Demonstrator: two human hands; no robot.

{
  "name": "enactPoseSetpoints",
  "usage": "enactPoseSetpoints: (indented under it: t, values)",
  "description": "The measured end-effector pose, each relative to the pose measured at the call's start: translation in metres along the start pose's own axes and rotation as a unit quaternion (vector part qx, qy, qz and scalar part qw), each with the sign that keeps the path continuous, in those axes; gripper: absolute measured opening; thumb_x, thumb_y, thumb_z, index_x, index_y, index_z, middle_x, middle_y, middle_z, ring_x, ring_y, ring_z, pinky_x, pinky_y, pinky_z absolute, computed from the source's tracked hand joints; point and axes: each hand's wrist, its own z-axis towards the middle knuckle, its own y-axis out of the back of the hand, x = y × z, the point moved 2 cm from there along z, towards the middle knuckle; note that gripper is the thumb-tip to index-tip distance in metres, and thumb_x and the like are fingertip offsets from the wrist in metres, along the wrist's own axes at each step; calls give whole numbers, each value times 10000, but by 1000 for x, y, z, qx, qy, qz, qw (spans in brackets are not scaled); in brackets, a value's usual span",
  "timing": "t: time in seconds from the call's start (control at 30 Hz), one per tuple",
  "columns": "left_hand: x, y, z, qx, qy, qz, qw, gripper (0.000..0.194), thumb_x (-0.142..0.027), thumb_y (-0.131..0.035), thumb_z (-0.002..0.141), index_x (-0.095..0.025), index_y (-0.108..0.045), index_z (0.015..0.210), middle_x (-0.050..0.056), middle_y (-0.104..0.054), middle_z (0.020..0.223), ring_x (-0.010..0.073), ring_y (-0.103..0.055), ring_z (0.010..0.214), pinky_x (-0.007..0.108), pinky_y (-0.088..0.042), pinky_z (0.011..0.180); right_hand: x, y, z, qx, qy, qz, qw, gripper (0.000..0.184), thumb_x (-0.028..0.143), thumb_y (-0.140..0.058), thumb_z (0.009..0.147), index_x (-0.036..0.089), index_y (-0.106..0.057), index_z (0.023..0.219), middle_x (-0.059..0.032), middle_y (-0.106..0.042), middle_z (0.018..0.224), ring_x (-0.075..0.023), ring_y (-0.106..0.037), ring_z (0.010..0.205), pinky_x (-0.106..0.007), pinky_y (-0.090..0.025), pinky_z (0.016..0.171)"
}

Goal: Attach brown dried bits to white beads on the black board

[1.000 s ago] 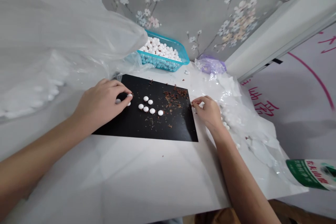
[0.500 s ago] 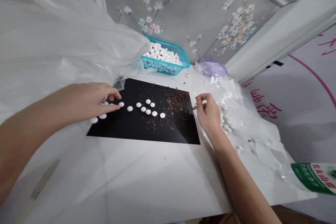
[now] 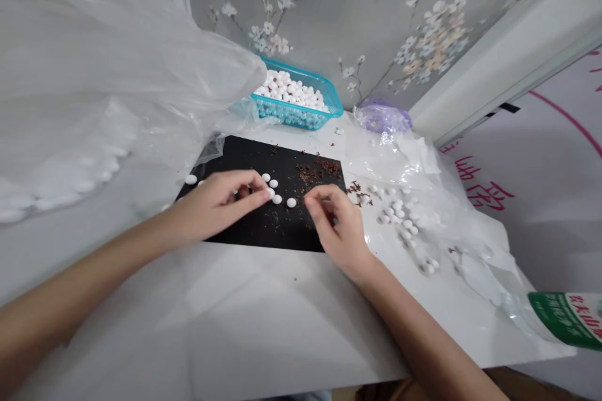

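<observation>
The left hand reached in over the black sheet, thumb and forefinger nearly closed on a white ball at their tips; whether it was lifted clear could not be told. The right hand faced it, thumb and forefinger pinched together; if a tiny bit sat between them, it was too small to make out. The held ball lay to the left of the right hand's fingertips, with a loose ball between, nearer the right hand. Being round, the balls showed no long axis; the sheet's long side ran left to right. Brown bits lay heaped on the sheet beyond the right hand.

Behind the sheet, a blue basket on the tabletop held a heap of white balls. At right, more balls lay beside and beneath clear plastic. At left, a large plastic bag showed white pieces inside.
</observation>
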Motion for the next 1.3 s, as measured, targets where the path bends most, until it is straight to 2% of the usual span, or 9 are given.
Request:
enactPoseSetpoints:
  t: [0.07,0.17,0.4,0.77,1.0,1.1,1.2,1.3]
  values:
    - [-2,-16,-2,36,-3,-72,997,285,-454,-485,839,-196,-602,870,-21,-547,702,99,-477,619,203,-359,528,9,-7,-5,30,-1,48,998,61,228,-466,934,195,-514,913,16,-500,764,-79,-397,537,-205,-339,502]
    - [-2,-29,-4,49,12,-158,986,234,-406,-552,811,-185,-605,866,-21,-562,724,89,-491,637,191,-391,551,15,-9,-9,55,6,75,996,66,223,-464,934,189,-513,907,10,-488,774,-79,-392,548,-205,-342,505]
    - [5,-31,-3,37,54,-246,967,184,-323,-649,735,-161,-655,822,-7,-629,724,88,-541,652,185,-443,588,14,-8,-9,78,11,77,994,53,179,-468,928,190,-501,888,17,-460,779,-72,-378,554,-199,-323,507]
    - [4,-28,-4,72,36,-215,973,172,-322,-632,751,-160,-682,782,5,-645,723,91,-548,641,191,-456,593,12,-12,-10,87,19,45,995,42,193,-467,930,194,-501,906,13,-453,753,-88,-405,565,-211,-343,537]
    - [5,-28,-4,72,29,-203,976,193,-346,-629,752,-161,-672,784,5,-616,689,98,-541,640,200,-446,581,11,-13,-13,86,5,47,995,26,208,-480,916,194,-501,913,17,-460,745,-76,-372,501,-206,-333,480]
    - [7,-29,-4,68,33,-209,975,192,-346,-642,743,-154,-657,748,1,-610,685,92,-536,634,194,-443,580,10,-12,-11,82,-2,62,995,115,205,-508,908,198,-501,1023,24,-459,763,-61,-354,468,-198,-330,450]
    - [7,-30,-3,66,31,-212,975,192,-344,-649,735,-153,-648,722,-4,-606,673,91,-539,634,195,-447,586,13,-11,-8,96,29,56,993,190,178,-487,922,196,-533,1106,-7,-489,844,-73,-424,543,-198,-383,492]
    - [7,-29,-3,67,28,-217,974,175,-330,-658,727,-156,-648,714,-10,-602,655,89,-544,629,193,-451,588,15,-10,-5,102,69,53,991,177,166,-455,937,191,-586,1053,-33,-519,862,-109,-489,671,-205,-417,537]
